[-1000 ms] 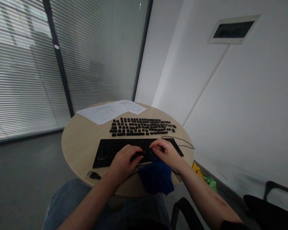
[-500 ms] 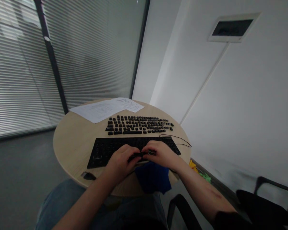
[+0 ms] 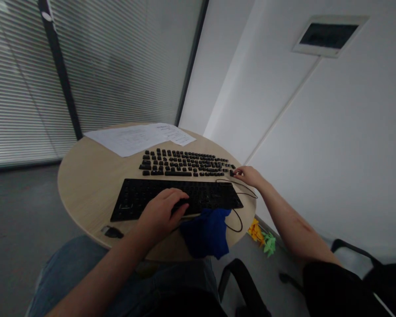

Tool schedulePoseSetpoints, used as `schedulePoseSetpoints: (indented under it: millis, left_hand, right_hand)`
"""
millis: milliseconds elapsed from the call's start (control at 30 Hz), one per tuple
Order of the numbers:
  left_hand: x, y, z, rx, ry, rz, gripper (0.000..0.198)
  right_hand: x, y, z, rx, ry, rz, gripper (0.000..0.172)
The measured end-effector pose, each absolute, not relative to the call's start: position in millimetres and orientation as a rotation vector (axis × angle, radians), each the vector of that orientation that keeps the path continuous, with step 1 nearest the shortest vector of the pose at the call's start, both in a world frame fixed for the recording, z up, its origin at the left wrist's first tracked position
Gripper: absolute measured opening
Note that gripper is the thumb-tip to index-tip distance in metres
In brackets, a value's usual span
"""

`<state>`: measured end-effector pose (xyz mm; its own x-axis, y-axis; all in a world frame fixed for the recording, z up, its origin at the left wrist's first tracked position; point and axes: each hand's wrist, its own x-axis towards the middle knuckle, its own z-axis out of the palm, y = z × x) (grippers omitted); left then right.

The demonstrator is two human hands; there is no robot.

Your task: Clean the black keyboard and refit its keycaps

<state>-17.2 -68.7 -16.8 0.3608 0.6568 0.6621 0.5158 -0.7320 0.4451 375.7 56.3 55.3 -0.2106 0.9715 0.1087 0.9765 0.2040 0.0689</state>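
A black keyboard base (image 3: 204, 193) lies on the round table, its keycaps taken off. My left hand (image 3: 163, 209) is over its front edge, thumb and fingers curled together around something dark that I cannot make out. Behind the base, loose black keycaps (image 3: 178, 173) are laid out in rows like a keyboard. At the right end of these rows my right hand (image 3: 249, 175) pinches a small black keycap at its fingertips. A blue cloth (image 3: 206, 233) hangs over the table's front edge, just right of my left hand.
White printed sheets (image 3: 132, 140) lie at the back of the table (image 3: 86, 185). The keyboard's thin cable (image 3: 240, 222) loops at the right edge. A small dark object with a light end (image 3: 112, 232) sits front left. A black chair armrest (image 3: 244, 281) stands below.
My right hand has left my left hand above the keyboard and reached right and back to the end of the keycap rows. The left hand stays by the keyboard's front edge. The view has shifted slightly.
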Motion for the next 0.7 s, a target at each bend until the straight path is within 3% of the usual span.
schedulePoseSetpoints:
  millis: [367,700]
  left_hand:
    - [-16.0,-68.1,-19.4,2.459,1.109,1.298,0.018]
    - [-17.9,-72.4,-13.7,2.451,1.095,1.383,0.017]
  right_hand:
    - [390.4,110.5,10.3,-2.054,-2.425,-0.224,0.024]
    - [383.0,115.0,7.2,-2.017,-2.37,-0.204,0.023]
